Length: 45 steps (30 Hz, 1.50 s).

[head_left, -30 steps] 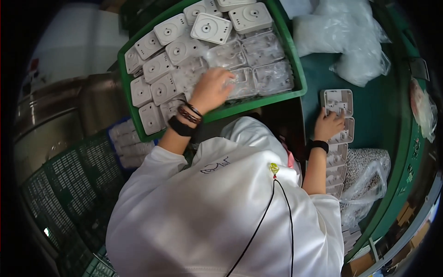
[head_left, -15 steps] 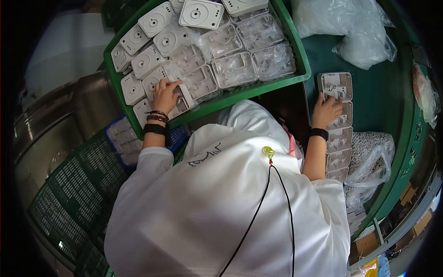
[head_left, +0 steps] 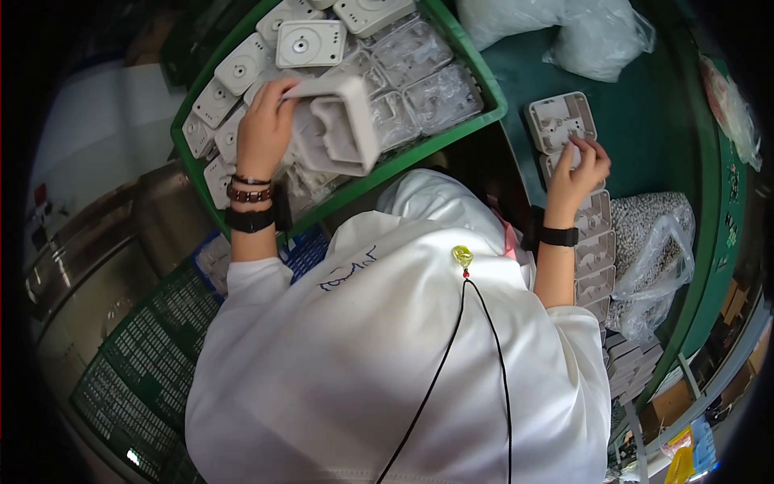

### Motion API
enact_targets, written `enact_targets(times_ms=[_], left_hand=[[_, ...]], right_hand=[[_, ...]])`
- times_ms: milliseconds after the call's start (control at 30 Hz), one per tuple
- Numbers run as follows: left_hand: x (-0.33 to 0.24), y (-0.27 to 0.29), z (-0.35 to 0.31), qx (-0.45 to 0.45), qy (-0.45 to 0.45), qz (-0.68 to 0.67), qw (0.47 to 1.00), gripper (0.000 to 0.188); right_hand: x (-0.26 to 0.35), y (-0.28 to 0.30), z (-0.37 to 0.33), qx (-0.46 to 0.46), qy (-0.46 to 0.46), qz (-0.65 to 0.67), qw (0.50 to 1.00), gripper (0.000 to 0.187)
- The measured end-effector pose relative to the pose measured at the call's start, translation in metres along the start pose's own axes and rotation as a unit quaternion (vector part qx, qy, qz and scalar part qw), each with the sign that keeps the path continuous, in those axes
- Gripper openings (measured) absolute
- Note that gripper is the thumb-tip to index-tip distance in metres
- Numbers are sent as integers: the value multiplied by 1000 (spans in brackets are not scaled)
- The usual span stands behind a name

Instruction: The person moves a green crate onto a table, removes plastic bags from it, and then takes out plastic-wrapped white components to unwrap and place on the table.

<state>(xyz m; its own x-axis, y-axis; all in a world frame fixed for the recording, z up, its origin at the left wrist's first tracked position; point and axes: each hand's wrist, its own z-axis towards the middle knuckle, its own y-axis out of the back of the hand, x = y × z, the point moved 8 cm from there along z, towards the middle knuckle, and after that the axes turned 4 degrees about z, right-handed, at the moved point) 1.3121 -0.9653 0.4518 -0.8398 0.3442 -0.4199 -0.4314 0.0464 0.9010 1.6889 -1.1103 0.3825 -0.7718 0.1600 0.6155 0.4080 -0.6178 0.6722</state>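
My left hand [head_left: 264,129] grips a white plastic housing [head_left: 361,121] by its edge and holds it tilted above the green crate [head_left: 419,145], its hollow side turned to the right. My right hand [head_left: 582,173] is over a row of similar housings on the green table. Its fingers are bent and drawn together by the near edge of the farthest open housing [head_left: 562,121]; anything small between them is hidden. More housings [head_left: 595,246] continue the row toward me beside my right forearm. Posts and ribs show inside the farthest one.
The crate holds several white housings [head_left: 310,44], some in clear film. Clear plastic bags [head_left: 601,40] lie at the far end of the green table [head_left: 504,77]. An open bag of small grey parts [head_left: 645,242] stands right of the row. A green slatted crate [head_left: 153,347] is at left.
My left hand has lifted a housing from the crate and tilted it. My right hand has risen slightly off the farthest housing, its fingers now bent closer together. The view has shifted a little.
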Motion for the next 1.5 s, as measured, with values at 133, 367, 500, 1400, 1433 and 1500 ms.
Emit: enact_targets(times_ms=[133,367,500,1400,1433,1500], left_hand=[[-94,-48,47,57,-84,-85,991,18],[-190,-117,60,166,-171,-55,970,20],[-219,-145,63,191,-185,-16,964,22],[-187,-166,18,102,-57,-192,974,6],[-151,-158,11,63,-12,-184,981,6],[-69,-130,-15,36,95,-117,988,10]], right_hand=[[53,0,16,50,-5,237,970,12],[-6,12,2,101,-146,311,934,24],[-27,20,-5,198,-185,387,881,32],[-274,32,19,298,59,-389,870,29],[-291,31,15,356,41,-435,826,31],[-316,39,-1,347,101,-504,784,37]])
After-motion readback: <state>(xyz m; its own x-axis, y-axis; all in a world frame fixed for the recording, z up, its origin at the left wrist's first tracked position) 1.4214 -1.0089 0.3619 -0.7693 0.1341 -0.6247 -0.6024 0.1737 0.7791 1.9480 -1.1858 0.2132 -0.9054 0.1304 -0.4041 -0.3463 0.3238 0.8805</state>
